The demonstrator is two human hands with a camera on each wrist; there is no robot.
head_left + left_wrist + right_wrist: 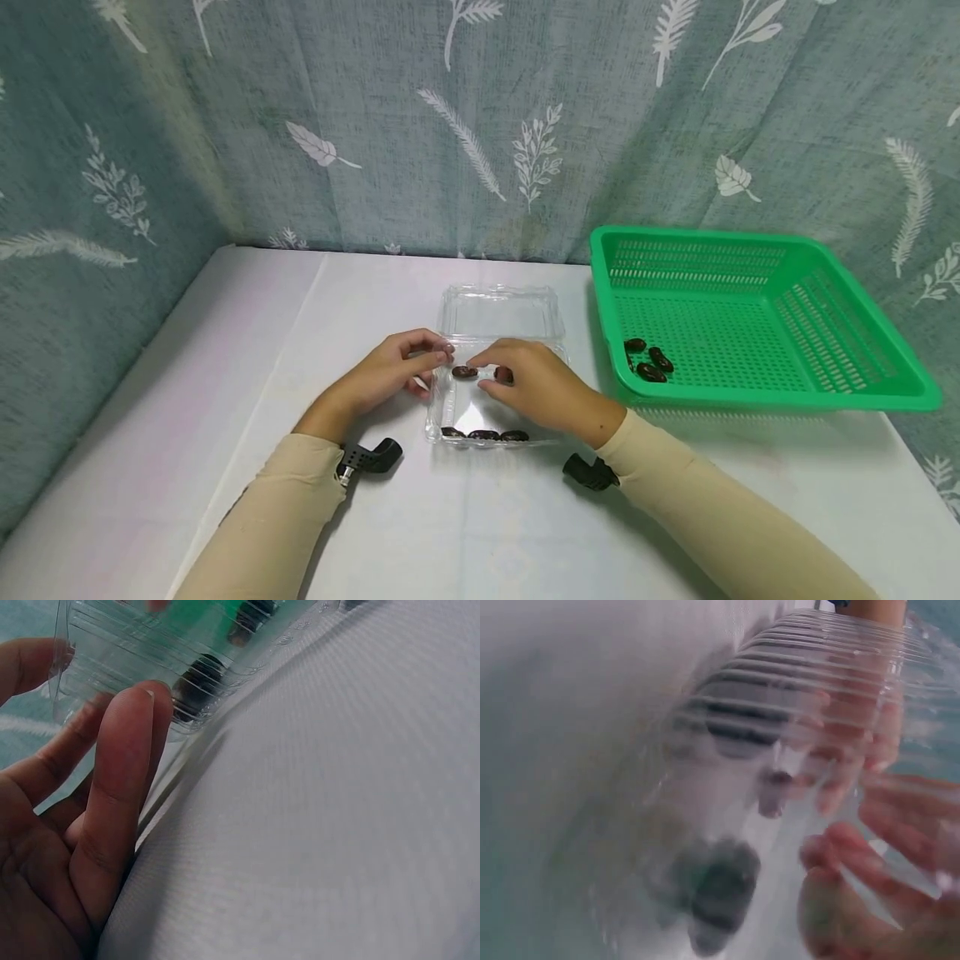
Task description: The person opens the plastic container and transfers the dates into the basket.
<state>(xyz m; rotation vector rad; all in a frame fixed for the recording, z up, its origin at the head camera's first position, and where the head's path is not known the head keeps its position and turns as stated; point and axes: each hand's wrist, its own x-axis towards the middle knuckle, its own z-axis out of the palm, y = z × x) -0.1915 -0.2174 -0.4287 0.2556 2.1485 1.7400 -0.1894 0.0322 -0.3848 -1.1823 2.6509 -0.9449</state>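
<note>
Lying along the near wall inside the box (495, 417), the front pieces (483, 435) are needing clearance. Your left hand (384, 373) is gripping the left edge; your right hand (546, 392) is hovering, fingers released, by the back pieces (463, 373), best nudged gently.

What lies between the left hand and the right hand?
The head view shows a dark brown piece between the left hand and right hand, inside the clear container.

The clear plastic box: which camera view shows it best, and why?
The head view: the clear plastic box shows nearly whole, lid open. The left wrist view gives part of its ribbed plastic close up; the right wrist view, a blurred part.
</note>
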